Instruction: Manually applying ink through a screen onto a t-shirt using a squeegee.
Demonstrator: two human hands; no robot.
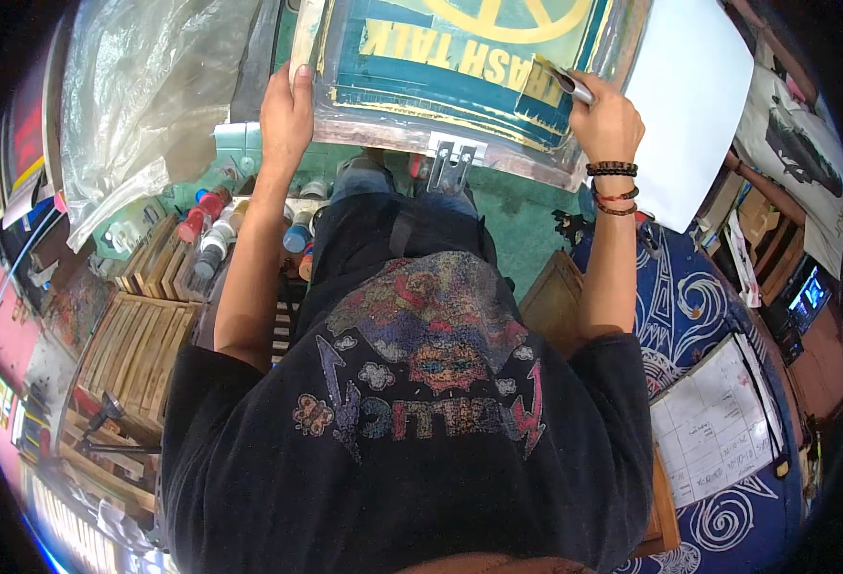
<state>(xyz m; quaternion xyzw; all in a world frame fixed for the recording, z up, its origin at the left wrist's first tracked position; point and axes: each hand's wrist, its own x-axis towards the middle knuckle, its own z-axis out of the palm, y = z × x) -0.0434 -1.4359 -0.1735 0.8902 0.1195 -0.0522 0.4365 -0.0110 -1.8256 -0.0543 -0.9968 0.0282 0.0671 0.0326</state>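
Observation:
A silk-screen printing frame (pixel 383 122) with a wooden border lies in front of me at the top of the view. Its mesh shows a teal stencil with yellow lettering and a yellow round emblem, upside down to me. My left hand (pixel 287 113) grips the frame's left edge, thumb on top. Over the lower right of the mesh, my right hand (pixel 610 120) is closed round a silver scraper-like tool (pixel 577 91). Yellow ink smears its end, which seems to touch the mesh; its exact kind is partly hidden by my fingers. A metal hinge clamp (pixel 453 165) holds the frame's near edge.
A white sheet (pixel 691 105) lies right of the frame. Clear plastic (pixel 125 105) hangs at left, above ink bottles (pixel 204 215) and stacked wooden frames (pixel 134 349). A blue patterned cloth (pixel 675 273) at right carries papers (pixel 713 426). A lit phone-like screen (pixel 808 298) stands far right.

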